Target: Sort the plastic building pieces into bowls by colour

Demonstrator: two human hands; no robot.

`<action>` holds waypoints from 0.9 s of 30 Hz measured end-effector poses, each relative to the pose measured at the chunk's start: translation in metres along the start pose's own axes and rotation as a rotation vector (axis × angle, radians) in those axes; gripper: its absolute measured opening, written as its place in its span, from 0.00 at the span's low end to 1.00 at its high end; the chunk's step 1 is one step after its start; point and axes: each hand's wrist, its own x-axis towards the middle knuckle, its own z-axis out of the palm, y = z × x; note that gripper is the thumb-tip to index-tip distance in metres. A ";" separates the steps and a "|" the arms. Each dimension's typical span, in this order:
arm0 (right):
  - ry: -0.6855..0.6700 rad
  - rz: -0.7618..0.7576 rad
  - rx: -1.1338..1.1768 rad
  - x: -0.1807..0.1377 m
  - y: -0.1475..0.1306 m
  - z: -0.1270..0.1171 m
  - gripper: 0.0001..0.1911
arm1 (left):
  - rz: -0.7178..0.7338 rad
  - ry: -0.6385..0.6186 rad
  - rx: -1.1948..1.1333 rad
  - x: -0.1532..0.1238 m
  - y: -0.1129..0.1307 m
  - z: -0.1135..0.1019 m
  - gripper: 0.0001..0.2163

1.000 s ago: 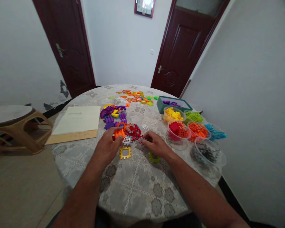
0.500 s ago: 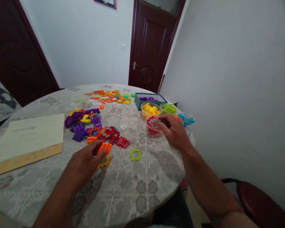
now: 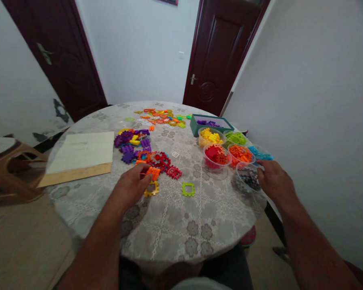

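My left hand is closed on a few orange ribbed tube pieces, held over the near edge of a mixed pile. Just below them lies a yellow square frame piece. My right hand is at the right rim of a clear bowl of grey pieces, thumb and forefinger slightly apart; no piece shows between them. Red toothed pieces and a lime-green square frame lie between the hands. A bowl of red pieces stands left of the grey one.
Around it stand bowls of orange, yellow, green and blue pieces, and a green box with purple pieces. Purple pieces and a pale board lie left. Another colourful pile lies farther back.
My right hand has moved right, from the red bowl to the grey bowl, and the grey square piece no longer shows in it. My left hand still holds the orange pieces. The view has shifted left.
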 end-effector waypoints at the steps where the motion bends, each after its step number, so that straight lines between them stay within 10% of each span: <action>1: 0.018 -0.019 0.033 0.001 -0.007 0.000 0.15 | -0.005 0.004 -0.003 0.000 -0.001 -0.001 0.16; 8: -0.356 -0.357 0.526 0.003 -0.124 -0.012 0.14 | -0.030 0.054 0.001 0.001 -0.011 -0.006 0.16; 13: -0.699 -0.441 0.469 -0.006 -0.192 0.002 0.20 | -0.049 0.018 0.015 -0.004 -0.005 0.000 0.14; 22: -0.732 -0.342 0.542 -0.022 -0.192 0.022 0.21 | 0.161 -0.163 0.211 -0.013 0.019 0.042 0.07; 27: -0.730 -0.428 0.586 -0.013 -0.189 0.013 0.17 | 0.202 -0.116 0.222 -0.014 0.012 0.029 0.13</action>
